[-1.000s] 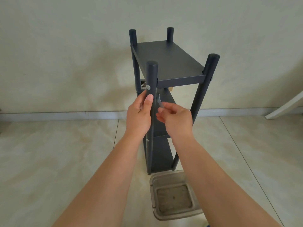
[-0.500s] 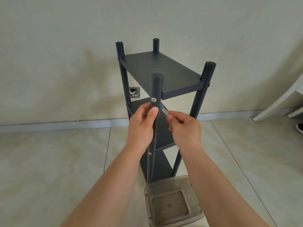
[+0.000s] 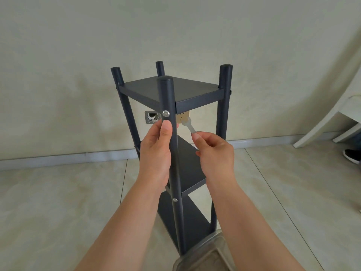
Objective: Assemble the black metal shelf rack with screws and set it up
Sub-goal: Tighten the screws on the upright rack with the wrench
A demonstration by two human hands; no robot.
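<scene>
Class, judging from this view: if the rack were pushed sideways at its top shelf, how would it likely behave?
The rack looks tall over a narrow footprint, so it would probably tip rather than slide. Its metal posts and screwed joints, like the screw, suggest it stays stiff. The left hand gripping the front post likely steadies it.

1 rack [image 3: 195,94], 3 shelves, 4 posts, 2 hands, 1 wrench [image 3: 189,126]
</scene>
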